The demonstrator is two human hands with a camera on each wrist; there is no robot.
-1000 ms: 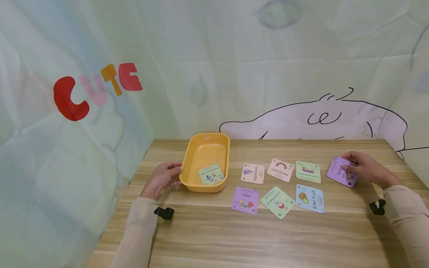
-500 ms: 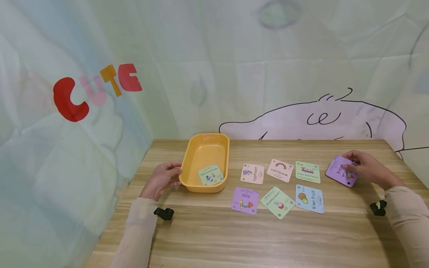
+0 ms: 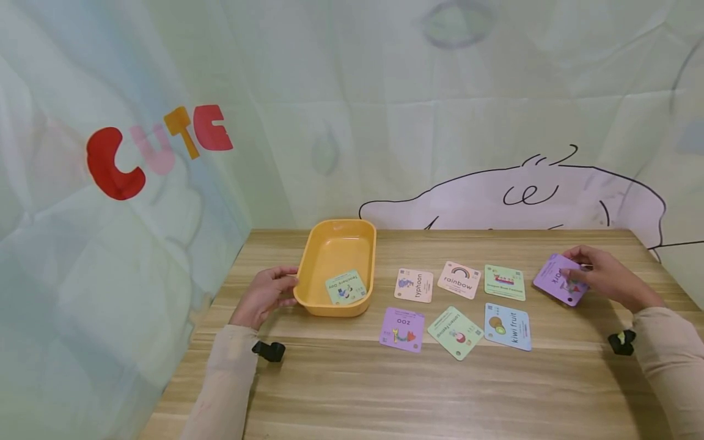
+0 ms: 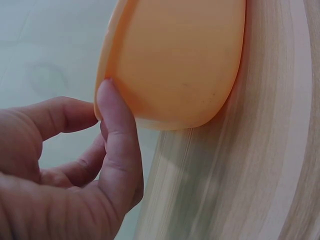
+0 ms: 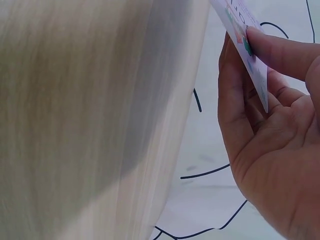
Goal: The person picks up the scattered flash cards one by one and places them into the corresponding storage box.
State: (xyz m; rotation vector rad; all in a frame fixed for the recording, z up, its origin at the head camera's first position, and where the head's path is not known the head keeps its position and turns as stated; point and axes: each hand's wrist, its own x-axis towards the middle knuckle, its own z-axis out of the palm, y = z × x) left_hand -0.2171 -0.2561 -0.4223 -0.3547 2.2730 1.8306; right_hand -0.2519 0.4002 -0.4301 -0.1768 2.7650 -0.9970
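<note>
At the left of the table, my left hand (image 3: pixel 267 294) pinches the near-left rim of a yellow plastic tray (image 3: pixel 304 269), thumb inside and fingers outside in the left wrist view. A green "Teachers' Day" card (image 3: pixel 346 287) lies at the tray's near end. Over on the right, my right hand (image 3: pixel 610 276) holds a purple picture card (image 3: pixel 555 281) between thumb and fingers; its word ends in "ark". In the right wrist view the thumb presses the printed face of the card (image 5: pixel 246 50), and the card is tilted, clear of the tabletop.
Between tray and right hand lie two rows of cards: typhoon (image 3: pixel 415 285), rainbow (image 3: pixel 461 280) and Dragon Boat Festival (image 3: pixel 505 282) behind; zoo (image 3: pixel 402 329), Lantern Festival (image 3: pixel 456 333) and kiwi fruit (image 3: pixel 508 326) in front. A printed curtain (image 3: pixel 308 122) hangs behind the wooden table (image 3: pixel 418 397).
The purple card has shifted very slightly left and up with my right hand. My left hand and the tray stay where they were.
</note>
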